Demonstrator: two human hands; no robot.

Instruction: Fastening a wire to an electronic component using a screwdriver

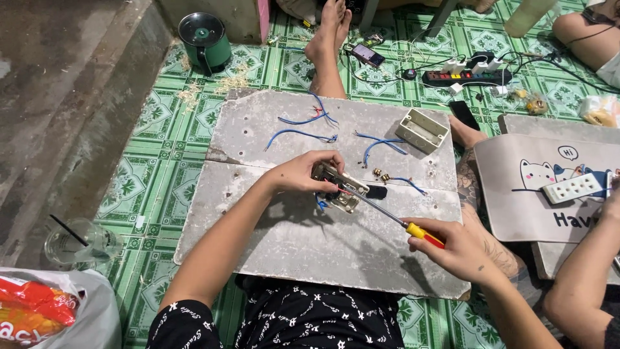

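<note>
My left hand (303, 172) grips a small beige switch unit (340, 188) with blue wires hanging under it, held just above a grey board (290, 239). My right hand (455, 249) holds a screwdriver (394, 218) by its yellow and red handle. Its metal shaft runs up and left, and the tip rests on the switch unit. A black part (376, 192) lies beside the unit, and small brass screws (381, 174) sit just beyond it.
Loose blue wires (303, 134) and a beige wall box (421, 130) lie farther back on the board. Another person's arm (584, 284) and a white socket plate (573, 188) are at the right. A power strip (466, 77), phone (367, 55), green kettle (205, 40) and plastic cup (77, 243) stand on the green floor.
</note>
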